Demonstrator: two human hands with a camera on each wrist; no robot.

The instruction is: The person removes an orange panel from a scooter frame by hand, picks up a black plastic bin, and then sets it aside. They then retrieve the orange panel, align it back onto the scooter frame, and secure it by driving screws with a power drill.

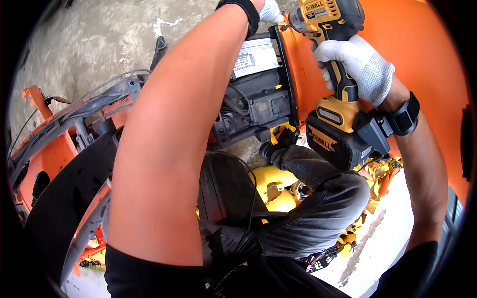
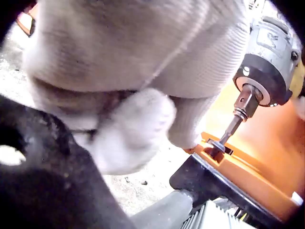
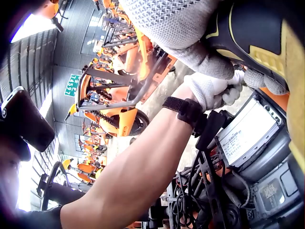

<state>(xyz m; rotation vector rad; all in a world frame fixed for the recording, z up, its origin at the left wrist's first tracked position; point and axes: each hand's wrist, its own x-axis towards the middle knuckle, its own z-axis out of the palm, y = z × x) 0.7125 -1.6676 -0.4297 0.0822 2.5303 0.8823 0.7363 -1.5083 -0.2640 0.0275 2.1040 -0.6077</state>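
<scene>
My gloved right hand [image 1: 355, 62] grips the handle of a yellow-and-black DeWalt cordless impact driver [image 1: 343, 107]. In the left wrist view the driver's bit [image 2: 231, 131] slants down to a fastener hole [image 2: 217, 152] at the corner of an orange panel [image 2: 259, 179]. Close by is my gloved left hand [image 2: 138, 71], its thumb folded in and its lower fingers bent. One of its fingers reaches down to the panel's edge, right beside the bit. I cannot tell whether anything is held inside that hand. In the head view only a little of it shows past the left forearm.
A finned metal box with a label [image 1: 256, 57] and black electrical parts [image 1: 268, 107] sit beside the orange panel. Cables [image 3: 190, 191] hang nearby. A bent leg [image 1: 318, 213] and a yellow part [image 1: 273, 186] are below. Rows of orange vehicles [image 3: 124, 114] stand behind.
</scene>
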